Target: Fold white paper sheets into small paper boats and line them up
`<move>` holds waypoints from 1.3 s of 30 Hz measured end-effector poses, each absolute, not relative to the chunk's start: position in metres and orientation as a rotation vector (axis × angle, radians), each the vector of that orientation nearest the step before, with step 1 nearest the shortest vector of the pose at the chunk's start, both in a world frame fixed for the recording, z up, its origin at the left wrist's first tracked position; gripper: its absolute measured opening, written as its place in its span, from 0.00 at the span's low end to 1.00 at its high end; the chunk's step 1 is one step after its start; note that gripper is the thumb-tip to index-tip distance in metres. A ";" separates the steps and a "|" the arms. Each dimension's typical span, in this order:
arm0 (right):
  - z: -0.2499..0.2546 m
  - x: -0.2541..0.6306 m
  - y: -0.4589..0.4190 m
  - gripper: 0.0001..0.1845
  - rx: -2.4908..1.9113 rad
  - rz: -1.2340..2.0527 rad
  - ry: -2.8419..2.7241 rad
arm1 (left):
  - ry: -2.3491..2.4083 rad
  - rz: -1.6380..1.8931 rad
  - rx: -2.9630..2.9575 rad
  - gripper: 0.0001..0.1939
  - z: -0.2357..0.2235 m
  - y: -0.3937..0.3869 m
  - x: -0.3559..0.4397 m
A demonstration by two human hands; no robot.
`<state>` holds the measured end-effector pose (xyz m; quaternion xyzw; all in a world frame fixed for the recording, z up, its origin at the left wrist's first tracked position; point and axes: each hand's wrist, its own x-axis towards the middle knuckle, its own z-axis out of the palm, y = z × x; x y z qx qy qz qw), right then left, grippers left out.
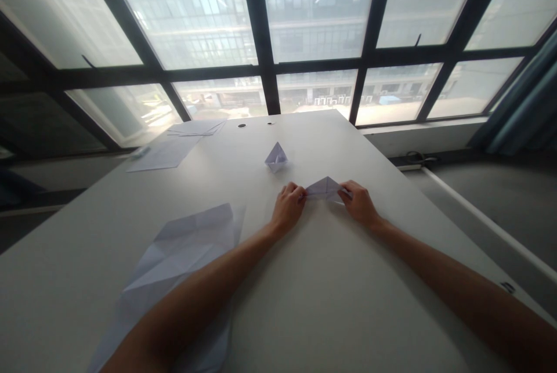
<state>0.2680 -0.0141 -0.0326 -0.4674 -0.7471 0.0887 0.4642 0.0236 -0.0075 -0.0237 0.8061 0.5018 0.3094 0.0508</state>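
A folded white paper boat (324,187) with a pointed middle is stretched between my two hands, just over the white table. My left hand (289,206) pinches its left end, fingers curled. At the opposite end, my right hand (359,202) grips the paper between thumb and fingers. Another small paper boat (276,158) stands upright a little farther off, left of my hands. Creased, unfolded paper sheets (183,257) lie under and beside my left forearm.
Flat white sheets (167,149) are stacked at the table's far left. The white table (304,303) reaches toward large dark-framed windows, with a round cable hole (241,126) near its far end. A blue curtain (517,112) hangs at right, above a cable (420,158).
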 end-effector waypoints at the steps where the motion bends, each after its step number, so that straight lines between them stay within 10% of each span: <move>1: -0.032 0.268 -0.014 0.07 -1.150 0.220 -1.836 | 1.524 0.926 2.461 0.07 -0.024 -0.007 0.024; 39: -0.028 0.267 -0.018 0.10 -1.128 0.239 -1.849 | 1.457 1.042 2.165 0.08 -0.027 -0.003 0.021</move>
